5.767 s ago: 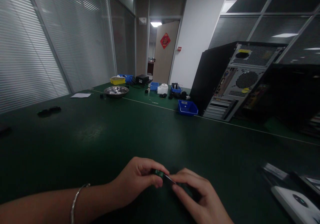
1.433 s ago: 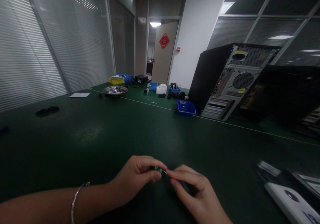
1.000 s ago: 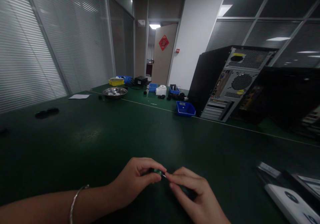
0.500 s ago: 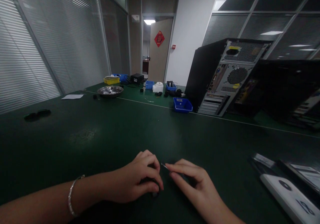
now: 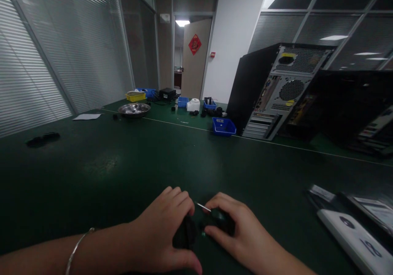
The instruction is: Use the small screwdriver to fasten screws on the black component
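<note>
Low over the front of the green table, my left hand (image 5: 172, 226) curves around a black piece (image 5: 185, 233), its thumb along the near side. The piece's kind is unclear, as my fingers cover much of it. Just to the right, my right hand (image 5: 236, 226) grips a dark, rounded, glossy piece (image 5: 218, 217) between thumb and fingers. A thin metal shaft (image 5: 204, 207) sticks out from under the right fingers toward the left fingertips. Whether it is a separate tool or joined to the rounded piece, I cannot tell. A narrow gap separates the two hands.
On the right lie a white box (image 5: 350, 230) and flat dark items. Behind them stands a black computer tower (image 5: 254, 90). A blue tray (image 5: 224, 126), a metal bowl (image 5: 134, 110) and a yellow basket (image 5: 135, 96) sit farther back. A dark object (image 5: 43, 139) lies at left.
My left hand has opened wider around the black piece, which now shows. The dark rounded piece has come into view in my right hand, and more of the metal shaft shows.
</note>
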{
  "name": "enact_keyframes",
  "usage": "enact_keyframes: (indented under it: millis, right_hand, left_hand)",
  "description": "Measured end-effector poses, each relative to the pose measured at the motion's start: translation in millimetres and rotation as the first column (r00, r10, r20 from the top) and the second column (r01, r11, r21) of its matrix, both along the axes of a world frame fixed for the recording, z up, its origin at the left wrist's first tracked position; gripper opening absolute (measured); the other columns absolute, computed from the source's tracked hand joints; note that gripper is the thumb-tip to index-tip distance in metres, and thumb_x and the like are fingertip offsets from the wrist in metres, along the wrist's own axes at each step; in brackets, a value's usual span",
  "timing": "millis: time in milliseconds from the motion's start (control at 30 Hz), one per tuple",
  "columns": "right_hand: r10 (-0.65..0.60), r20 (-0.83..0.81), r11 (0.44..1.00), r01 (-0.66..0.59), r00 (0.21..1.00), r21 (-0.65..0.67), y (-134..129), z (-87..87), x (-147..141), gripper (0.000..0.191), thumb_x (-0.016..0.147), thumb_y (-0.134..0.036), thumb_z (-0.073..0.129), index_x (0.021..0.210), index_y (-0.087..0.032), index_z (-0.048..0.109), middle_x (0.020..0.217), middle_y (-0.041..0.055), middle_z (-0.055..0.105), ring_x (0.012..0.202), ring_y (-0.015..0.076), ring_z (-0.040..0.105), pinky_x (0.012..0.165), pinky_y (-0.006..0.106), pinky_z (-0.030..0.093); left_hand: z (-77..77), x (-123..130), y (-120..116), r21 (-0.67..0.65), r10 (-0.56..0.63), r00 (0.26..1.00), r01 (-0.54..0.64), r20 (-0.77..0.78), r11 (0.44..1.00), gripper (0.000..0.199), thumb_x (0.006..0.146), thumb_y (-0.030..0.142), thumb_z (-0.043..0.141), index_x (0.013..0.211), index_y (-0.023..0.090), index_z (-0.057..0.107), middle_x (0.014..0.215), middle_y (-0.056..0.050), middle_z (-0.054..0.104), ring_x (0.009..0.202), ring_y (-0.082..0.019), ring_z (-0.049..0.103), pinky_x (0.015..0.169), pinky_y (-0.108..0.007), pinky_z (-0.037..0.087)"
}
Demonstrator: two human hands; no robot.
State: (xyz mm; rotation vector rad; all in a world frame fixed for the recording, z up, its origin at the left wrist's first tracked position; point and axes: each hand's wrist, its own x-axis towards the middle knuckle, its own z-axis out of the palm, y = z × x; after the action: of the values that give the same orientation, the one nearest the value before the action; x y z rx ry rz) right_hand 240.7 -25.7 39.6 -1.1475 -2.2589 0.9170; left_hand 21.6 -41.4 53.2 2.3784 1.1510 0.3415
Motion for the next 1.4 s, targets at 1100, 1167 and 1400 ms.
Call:
enact_keyframes:
  millis: [1100, 1167, 1400]
  right_hand:
    - [-0.003, -0.253, 0.976, 0.057, 0.967, 0.208, -17, -8.7, -12, 0.013, 0.086, -0.013, 0.059, 0.096, -0.021, 0.061, 0.086, 0.004, 0.061, 0.075, 0.0188, 0.063, 0.065, 0.027, 0.048]
    - [0.012, -0.233, 0.975, 0.04, 0.972, 0.217, -18, -9.2, -12, 0.015, 0.087, -0.013, 0.057, 0.099, -0.022, 0.06, 0.089, 0.0045, 0.061, 0.076, 0.0189, 0.063, 0.066, 0.028, 0.05]
    - [-0.026, -0.246, 0.978, 0.075, 0.969, 0.193, -17, -10.9, -11, 0.03, 0.087, -0.011, 0.059, 0.112, -0.025, 0.056, 0.096, 0.0039, 0.06, 0.085, 0.0199, 0.063, 0.072, 0.029, 0.05]
  left_hand:
    - [-26.8, 16, 6, -0.703, 0.514, 0.517, 0.281, 0.685, 0.654, 0.041, 0.074, 0.017, 0.078, 0.114, 0.012, 0.066, 0.09, -0.006, 0.074, 0.07, -0.014, 0.066, 0.072, -0.031, 0.05]
    - [-24.2, 17, 5, -0.696, 0.518, 0.515, 0.248, 0.684, 0.674, 0.035, 0.079, 0.021, 0.074, 0.112, 0.013, 0.067, 0.086, -0.004, 0.073, 0.066, -0.012, 0.064, 0.069, -0.03, 0.05]
    - [-26.0, 15, 6, -0.607, 0.44, 0.537, 0.181, 0.72, 0.774, 0.015, 0.086, 0.018, 0.062, 0.098, 0.012, 0.069, 0.089, -0.005, 0.069, 0.079, -0.017, 0.062, 0.074, -0.031, 0.048]
